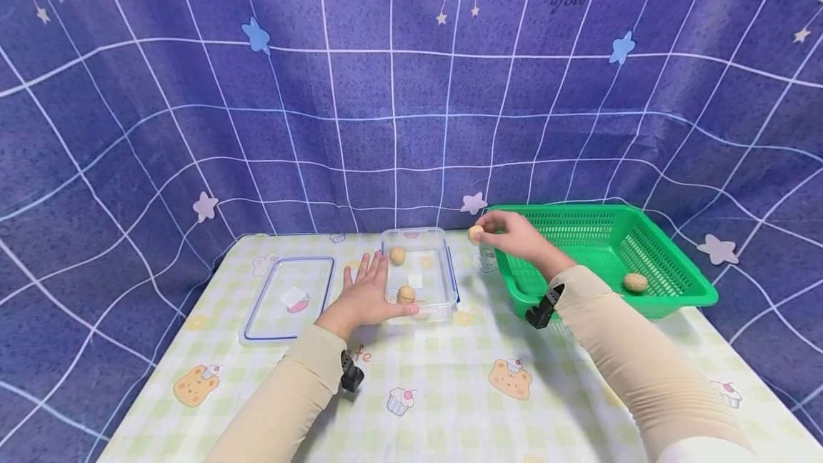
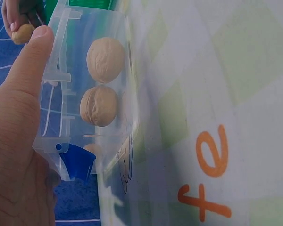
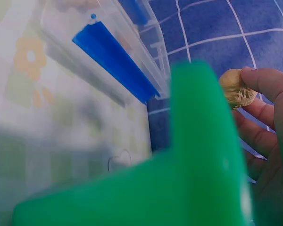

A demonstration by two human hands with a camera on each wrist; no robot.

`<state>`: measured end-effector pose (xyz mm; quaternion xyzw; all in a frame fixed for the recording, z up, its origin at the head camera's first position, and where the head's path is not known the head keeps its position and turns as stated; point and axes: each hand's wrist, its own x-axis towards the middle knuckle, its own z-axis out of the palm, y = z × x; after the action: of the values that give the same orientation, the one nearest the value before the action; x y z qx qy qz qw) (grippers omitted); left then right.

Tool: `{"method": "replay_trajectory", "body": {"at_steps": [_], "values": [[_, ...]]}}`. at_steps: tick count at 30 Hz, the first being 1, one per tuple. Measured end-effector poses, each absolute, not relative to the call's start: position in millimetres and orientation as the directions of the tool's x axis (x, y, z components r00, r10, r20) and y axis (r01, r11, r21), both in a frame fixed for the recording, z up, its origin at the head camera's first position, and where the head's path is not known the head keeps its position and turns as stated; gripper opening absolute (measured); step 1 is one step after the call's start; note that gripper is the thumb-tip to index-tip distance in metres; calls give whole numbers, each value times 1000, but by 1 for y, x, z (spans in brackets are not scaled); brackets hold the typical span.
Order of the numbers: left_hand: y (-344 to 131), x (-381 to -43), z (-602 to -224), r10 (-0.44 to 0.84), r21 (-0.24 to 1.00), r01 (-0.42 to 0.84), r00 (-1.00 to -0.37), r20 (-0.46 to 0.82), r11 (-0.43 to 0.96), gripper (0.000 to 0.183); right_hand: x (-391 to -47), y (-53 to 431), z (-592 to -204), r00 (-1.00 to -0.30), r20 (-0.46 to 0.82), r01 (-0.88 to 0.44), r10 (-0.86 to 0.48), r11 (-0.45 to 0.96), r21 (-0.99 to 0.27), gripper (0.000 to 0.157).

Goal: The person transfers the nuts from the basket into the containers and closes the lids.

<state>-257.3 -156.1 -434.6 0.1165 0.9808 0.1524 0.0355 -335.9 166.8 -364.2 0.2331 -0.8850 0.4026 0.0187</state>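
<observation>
My right hand (image 1: 514, 234) pinches a walnut (image 3: 237, 88) between thumb and fingers, above the left rim of the green basket (image 1: 681, 297). In the head view my left hand (image 1: 364, 296) rests with spread, straight fingers along the left side of a clear plastic box (image 1: 437, 281). Its thumb lies along the near rim in the left wrist view. Inside the box sit one walnut (image 1: 397, 256) towards the back and another walnut (image 1: 406, 295) near the front. A single walnut (image 1: 635, 282) lies at the right in the basket.
A clear lid with a blue seal (image 1: 289, 299) lies flat on the table left of the box. The patterned tablecloth (image 1: 450, 391) covers the table, and a blue grid curtain (image 1: 360, 91) hangs behind it. A blue latch (image 3: 115, 61) hangs from the box's side.
</observation>
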Motion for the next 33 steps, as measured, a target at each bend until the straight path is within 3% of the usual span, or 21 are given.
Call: {"method": "replay_trajectory", "body": {"at_steps": [33], "values": [[-156, -258, -432, 247, 309, 224, -968, -39, 924, 138, -326, 112, -370, -848, 223, -495, -481, 567, -658, 32]]}}
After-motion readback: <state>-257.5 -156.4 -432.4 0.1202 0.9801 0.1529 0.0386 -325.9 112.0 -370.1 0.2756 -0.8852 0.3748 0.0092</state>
